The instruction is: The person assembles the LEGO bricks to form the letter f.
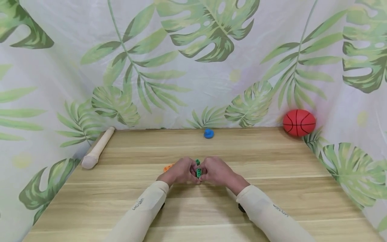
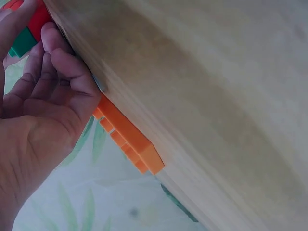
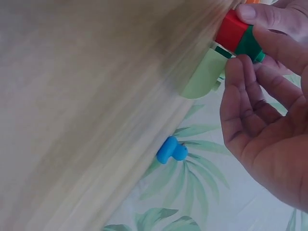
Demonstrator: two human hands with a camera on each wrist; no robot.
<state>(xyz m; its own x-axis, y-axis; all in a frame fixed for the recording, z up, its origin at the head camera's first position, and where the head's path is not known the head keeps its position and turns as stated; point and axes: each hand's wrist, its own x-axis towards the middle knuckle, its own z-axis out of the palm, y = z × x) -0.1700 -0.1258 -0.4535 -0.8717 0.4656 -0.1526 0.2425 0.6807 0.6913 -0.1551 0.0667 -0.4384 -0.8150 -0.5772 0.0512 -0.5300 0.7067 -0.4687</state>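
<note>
Over the middle of the table, my left hand [image 1: 182, 170] and right hand [image 1: 218, 170] meet around a small stack of toy building bricks. A green brick [image 1: 198, 173] shows between their fingertips. In the right wrist view the stack is a red brick [image 3: 230, 31] with a green brick [image 3: 248, 44] joined to it. Left-hand fingertips grip the red part, while the right thumb and fingers pinch the green part. A pale green piece with a rounded end [image 3: 206, 74] lies just beyond the stack. Beside my left hand lies an orange studded brick [image 2: 129, 132].
A blue toy duck [image 1: 208, 133] sits near the table's back edge. The red ball with black lines [image 1: 299, 123] rests at the back right corner. Along the left edge lies a pale, club-shaped object [image 1: 98, 148]. Leaf-printed cloth [image 1: 211, 77] hangs behind the wooden table [image 1: 121, 208].
</note>
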